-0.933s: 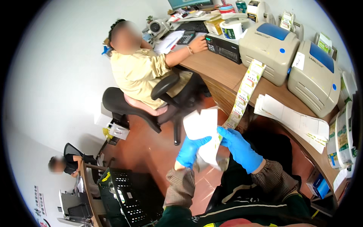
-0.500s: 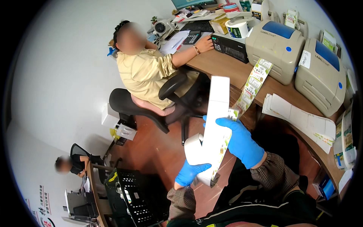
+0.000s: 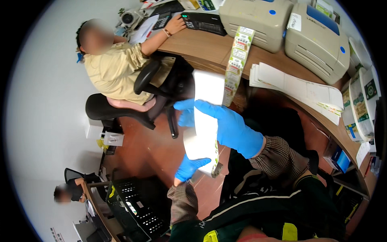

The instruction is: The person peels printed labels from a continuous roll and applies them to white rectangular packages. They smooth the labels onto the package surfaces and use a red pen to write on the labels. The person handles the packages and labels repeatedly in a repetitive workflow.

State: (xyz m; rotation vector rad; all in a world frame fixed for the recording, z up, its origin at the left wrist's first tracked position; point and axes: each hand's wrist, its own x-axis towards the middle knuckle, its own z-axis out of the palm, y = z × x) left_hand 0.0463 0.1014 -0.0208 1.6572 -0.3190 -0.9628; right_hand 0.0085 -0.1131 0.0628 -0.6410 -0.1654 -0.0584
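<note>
A long white label strip (image 3: 209, 86), folded into a stack, stands tilted in front of me, with green printed labels showing along its lower right edge. My left hand (image 3: 191, 167), in a blue glove, is closed on its lower end with the thumb across the front. Higher up, my blue-gloved right hand (image 3: 229, 125) grips the stack between thumb and fingers. Beyond them a printed label strip (image 3: 238, 56) hangs from the left label printer (image 3: 258, 24) over the desk edge. Whether it joins the strip in my hands, I cannot tell.
More folded white label strips (image 3: 294, 82) lie on the desk (image 3: 201, 44) beside a second label printer (image 3: 316, 44). A seated person (image 3: 117, 64) in a pale yellow shirt rests one hand by a black device (image 3: 203, 23). A black perforated crate (image 3: 139, 209) stands lower left.
My view has shifted right and downward, so the desk things appear farther left and higher. My right hand has spread farther across the label strip, while the left keeps its hold at the lower end.
</note>
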